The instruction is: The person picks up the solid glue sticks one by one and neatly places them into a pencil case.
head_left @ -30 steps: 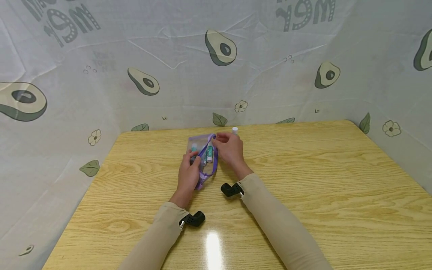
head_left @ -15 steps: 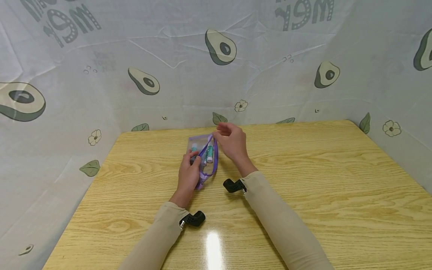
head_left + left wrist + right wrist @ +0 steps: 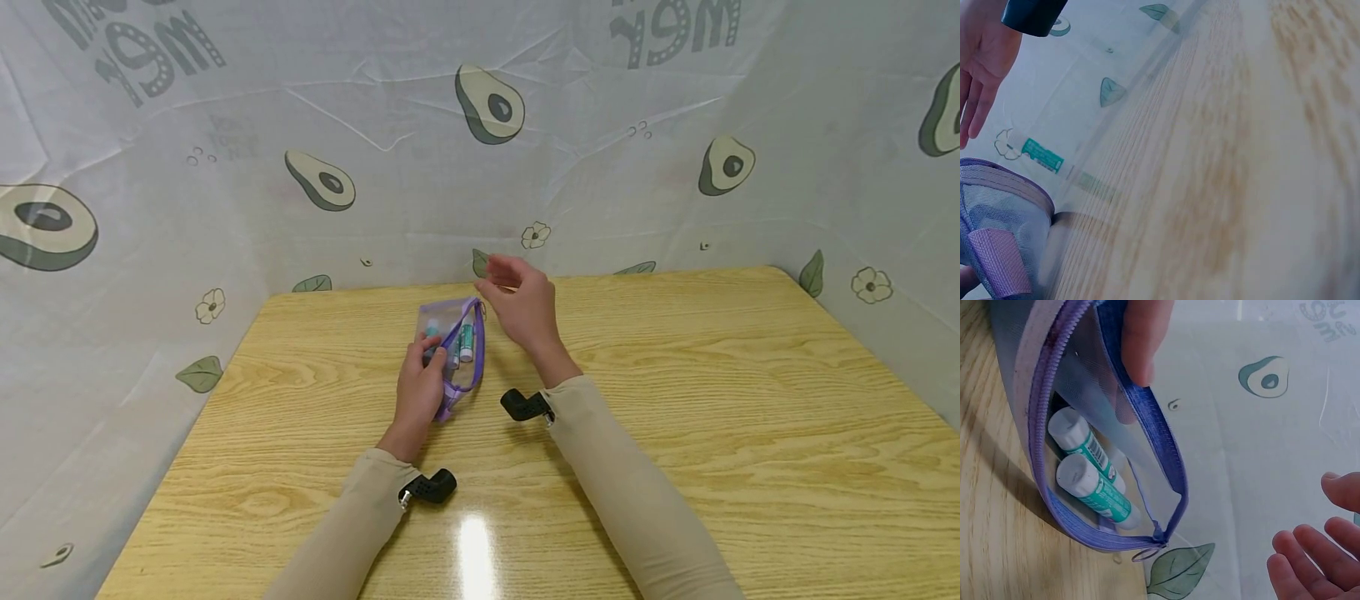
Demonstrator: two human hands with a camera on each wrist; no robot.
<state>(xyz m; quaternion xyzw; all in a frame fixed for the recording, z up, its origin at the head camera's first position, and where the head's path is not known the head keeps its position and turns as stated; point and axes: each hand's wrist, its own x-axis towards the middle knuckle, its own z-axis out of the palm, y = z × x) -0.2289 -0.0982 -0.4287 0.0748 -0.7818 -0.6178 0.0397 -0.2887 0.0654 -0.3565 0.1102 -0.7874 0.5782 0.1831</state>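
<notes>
A see-through mesh pouch with a purple zip (image 3: 481,354) lies on the table with its mouth spread apart. My left hand (image 3: 420,385) pinches one side of the rim between thumb and fingers. Inside, the right wrist view shows two glue sticks, a nearer glue stick (image 3: 1105,497) and another glue stick (image 3: 1088,444), white-capped with green labels. Just right of the pouch mouth, my right hand (image 3: 527,308) is raised with loosely bent fingers and holds nothing. One more glue stick (image 3: 1042,155) stands upright on the table in the left wrist view; the right hand hides it in the head view.
The wooden table (image 3: 712,400) reaches back to a pale curtain (image 3: 600,167) printed with avocados and leaves. Black wrist cameras (image 3: 431,486) sit on both sleeves. A bright reflection lies near the table's front.
My right hand has moved away from the pouch mouth, up and slightly right, and its fingers have spread. It now covers the standing glue stick in the head view. The left hand stays put.
</notes>
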